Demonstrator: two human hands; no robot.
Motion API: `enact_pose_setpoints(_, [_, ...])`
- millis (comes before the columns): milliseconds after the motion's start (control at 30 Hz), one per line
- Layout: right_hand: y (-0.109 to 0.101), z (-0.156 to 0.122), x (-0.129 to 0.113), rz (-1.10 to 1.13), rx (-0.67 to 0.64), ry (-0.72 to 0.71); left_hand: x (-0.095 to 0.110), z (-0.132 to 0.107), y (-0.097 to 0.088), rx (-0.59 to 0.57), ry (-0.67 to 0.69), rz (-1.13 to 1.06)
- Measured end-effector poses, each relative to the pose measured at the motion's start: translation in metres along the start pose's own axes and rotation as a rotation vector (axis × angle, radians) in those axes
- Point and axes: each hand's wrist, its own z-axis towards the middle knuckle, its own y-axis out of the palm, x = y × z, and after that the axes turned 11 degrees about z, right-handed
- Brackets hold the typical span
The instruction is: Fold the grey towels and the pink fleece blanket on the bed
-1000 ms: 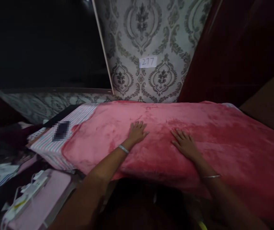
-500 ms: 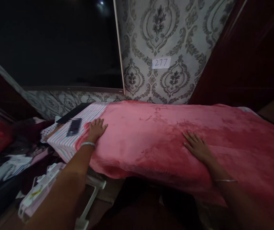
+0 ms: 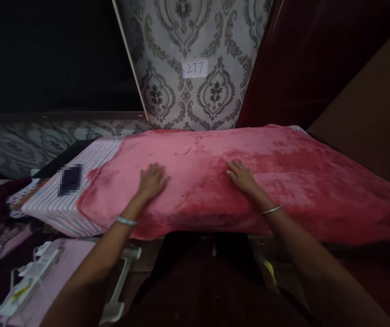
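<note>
A pink plush blanket [image 3: 283,168] lies spread over a long raised surface in front of me. My left hand [image 3: 151,180] rests palm down on its left part, fingers stretched out flat. My right hand [image 3: 242,177] lies flat on the blanket near the middle, fingers apart. Neither hand holds anything. Both wrists wear a thin silver bangle. A striped sheet [image 3: 61,195] shows from under the blanket's left end.
A blurred dark patch [image 3: 70,179] sits on the striped sheet. Patterned wallpaper with a label reading 277 [image 3: 195,69] stands behind. A dark red curtain [image 3: 283,59] hangs at the right. A white power strip [image 3: 27,281] on a pink surface lies low left.
My left hand slid out to the blanket's left end and has come back toward the middle. My right hand has shifted a little left. The camera has swung.
</note>
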Motion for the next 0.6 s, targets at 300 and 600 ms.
enact_pose_setpoints(300, [0.032,-0.048,-0.074,0.021,-0.085,-0.131,0.139,-0.026,0.024,0.046,0.340,-0.104])
enact_pose_setpoints(600, [0.027,-0.050,-0.077,-0.018,-0.097,-0.090,-0.019,-0.058,0.023,-0.103,-0.135,0.083])
